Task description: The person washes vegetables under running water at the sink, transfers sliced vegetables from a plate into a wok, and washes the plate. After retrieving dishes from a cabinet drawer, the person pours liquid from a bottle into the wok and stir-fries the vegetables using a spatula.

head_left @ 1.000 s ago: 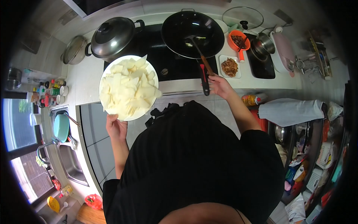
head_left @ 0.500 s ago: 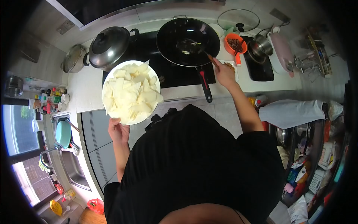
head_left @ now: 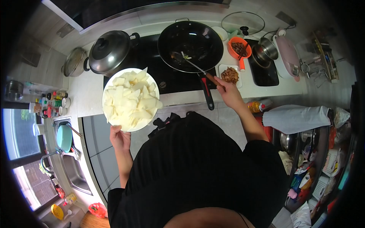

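My left hand (head_left: 120,137) grips the lower rim of a white plate (head_left: 131,99) heaped with pale, thin slices (head_left: 133,95). The plate is held up in front of the stove, left of the wok. My right hand (head_left: 228,91) is closed on the wooden handle of a spatula (head_left: 201,71), whose metal end rests inside the black wok (head_left: 190,45). Small light and brownish bits (head_left: 185,56) lie near the spatula's end in the wok. The wok's black and red handle (head_left: 206,91) points toward me, untouched.
A lidded steel pot (head_left: 109,51) stands left on the stove (head_left: 148,57). Right of the wok are a small plate of brown pieces (head_left: 230,75), an orange bowl (head_left: 238,47), a glass lid (head_left: 243,22) and a small steel pot (head_left: 266,49). A sink (head_left: 74,171) is at left.
My right hand has moved the spatula, whose end is now in the lower left part of the wok. Small bits now show beside it. The plate stays in my left hand, slightly lower in view.
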A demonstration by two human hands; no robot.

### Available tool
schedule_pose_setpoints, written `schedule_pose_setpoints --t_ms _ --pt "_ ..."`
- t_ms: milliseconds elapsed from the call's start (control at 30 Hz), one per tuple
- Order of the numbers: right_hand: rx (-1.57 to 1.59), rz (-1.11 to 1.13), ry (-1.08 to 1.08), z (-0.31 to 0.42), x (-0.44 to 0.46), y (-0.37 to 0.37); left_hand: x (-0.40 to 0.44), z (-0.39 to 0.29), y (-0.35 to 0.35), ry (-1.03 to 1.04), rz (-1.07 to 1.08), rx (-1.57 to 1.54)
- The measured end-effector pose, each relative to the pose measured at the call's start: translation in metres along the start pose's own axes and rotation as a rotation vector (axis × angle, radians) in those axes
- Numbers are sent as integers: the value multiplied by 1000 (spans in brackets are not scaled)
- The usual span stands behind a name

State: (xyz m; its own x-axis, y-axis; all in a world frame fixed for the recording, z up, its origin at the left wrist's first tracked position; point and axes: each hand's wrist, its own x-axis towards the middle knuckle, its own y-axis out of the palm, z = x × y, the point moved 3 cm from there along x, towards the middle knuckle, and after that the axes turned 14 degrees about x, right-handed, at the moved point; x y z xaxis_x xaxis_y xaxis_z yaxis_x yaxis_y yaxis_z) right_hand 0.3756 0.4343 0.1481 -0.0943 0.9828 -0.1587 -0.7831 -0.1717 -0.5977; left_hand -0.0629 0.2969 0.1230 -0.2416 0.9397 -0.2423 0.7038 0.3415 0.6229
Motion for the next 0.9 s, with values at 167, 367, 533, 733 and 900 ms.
schedule_pose_setpoints --t_ms 167,367,533,733,900 --pt "-242 -138 -78 -5 19 7 -1 -3 9 16 -30 15" --pt "-395 -353 -158 -6 83 3 -1 -4 8 -12 -29 22" --pt "-531 -333 -215 -15 100 8 -3 -7 13 -22 -16 28" --pt "-809 -190 -212 -4 61 -18 -6 -3 10 -31 -36 25" --pt "-843 -209 -267 37 26 -65 -7 -4 8 -21 -38 48"
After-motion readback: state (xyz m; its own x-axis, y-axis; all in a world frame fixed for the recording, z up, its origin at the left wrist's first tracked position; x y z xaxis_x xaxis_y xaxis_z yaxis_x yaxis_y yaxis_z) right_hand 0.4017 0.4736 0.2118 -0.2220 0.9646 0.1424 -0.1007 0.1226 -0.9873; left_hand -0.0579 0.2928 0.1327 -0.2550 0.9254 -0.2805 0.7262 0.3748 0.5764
